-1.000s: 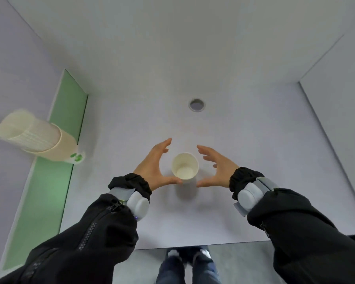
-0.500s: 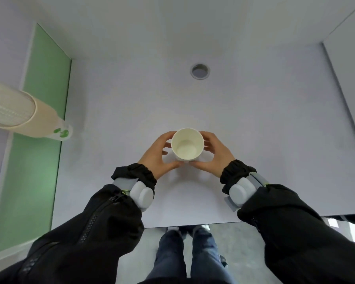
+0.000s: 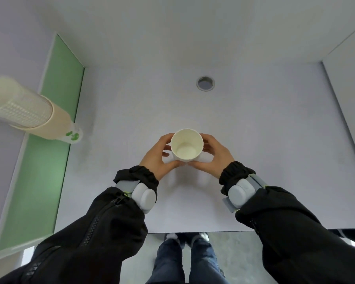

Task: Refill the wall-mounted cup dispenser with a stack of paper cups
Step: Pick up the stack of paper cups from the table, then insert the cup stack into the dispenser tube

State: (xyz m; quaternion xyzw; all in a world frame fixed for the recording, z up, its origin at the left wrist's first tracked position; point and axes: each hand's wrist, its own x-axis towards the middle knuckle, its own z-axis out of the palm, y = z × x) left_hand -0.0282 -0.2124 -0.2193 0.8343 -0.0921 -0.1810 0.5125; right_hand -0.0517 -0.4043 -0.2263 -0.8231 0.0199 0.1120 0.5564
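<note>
1. Head view: the left hand (image 3: 156,158) and the right hand (image 3: 215,155) both clasp the upright paper cups (image 3: 186,144) at the middle of the white table (image 3: 254,160).
2. The cup dispenser (image 3: 29,113) hangs far left, well apart.

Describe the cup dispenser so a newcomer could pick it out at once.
Start at the green wall panel on the left of the white table. The cup dispenser juts out in front of it: a clear tube packed with cup rims, ending in a beige collar. Unlike the paper cups between the hands, it hangs off the table.
</note>
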